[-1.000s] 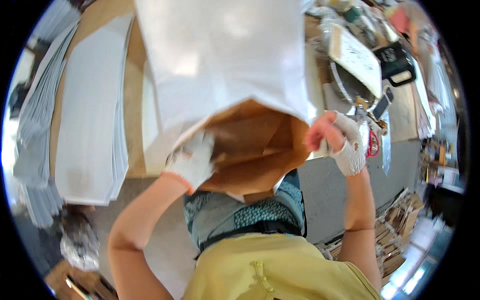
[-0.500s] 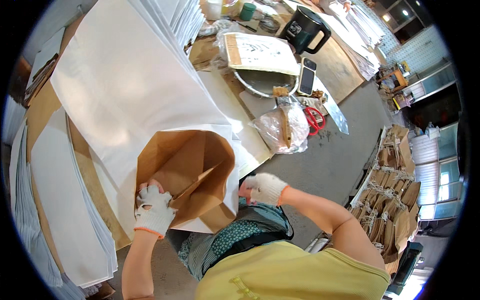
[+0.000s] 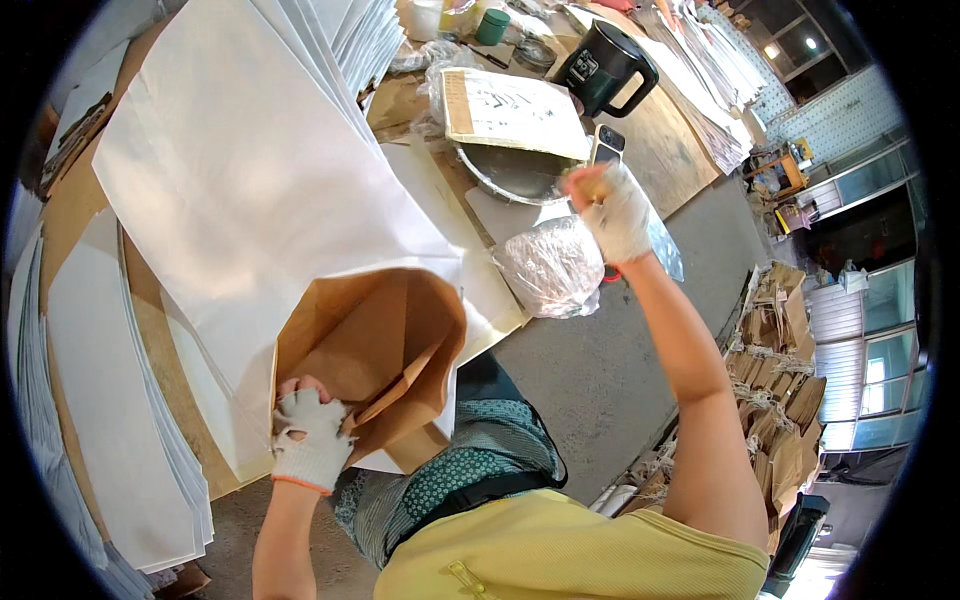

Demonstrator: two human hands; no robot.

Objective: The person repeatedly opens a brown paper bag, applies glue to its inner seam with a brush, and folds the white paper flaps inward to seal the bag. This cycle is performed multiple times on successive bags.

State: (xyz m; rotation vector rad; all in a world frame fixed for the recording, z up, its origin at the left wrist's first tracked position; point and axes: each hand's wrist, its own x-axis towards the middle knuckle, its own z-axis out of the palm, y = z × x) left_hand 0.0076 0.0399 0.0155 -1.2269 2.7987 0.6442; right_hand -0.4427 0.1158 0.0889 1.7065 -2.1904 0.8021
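Observation:
A large paper bag, white outside and brown inside, lies with its mouth open towards me. My left hand, in a fingerless white knit glove, grips the near left edge of the mouth, fingertips inside. A folded brown flap stands up within the bag. Out over the right side of the table, my right hand, gloved the same way, is closed and slightly blurred. It appears to hold a brush, mostly hidden by the fingers. Beside it are a metal bowl and a plastic-wrapped bundle.
A flat board partly covers the bowl. Behind stand a black kettle, a phone and a green jar. White paper sheets are stacked at left. Tied brown bundles sit beyond the floor at right.
My right hand has moved from beside the bag, up and right to the bowl. The brush that lay on the wrapped bundle has left it. My left hand keeps its hold on the bag.

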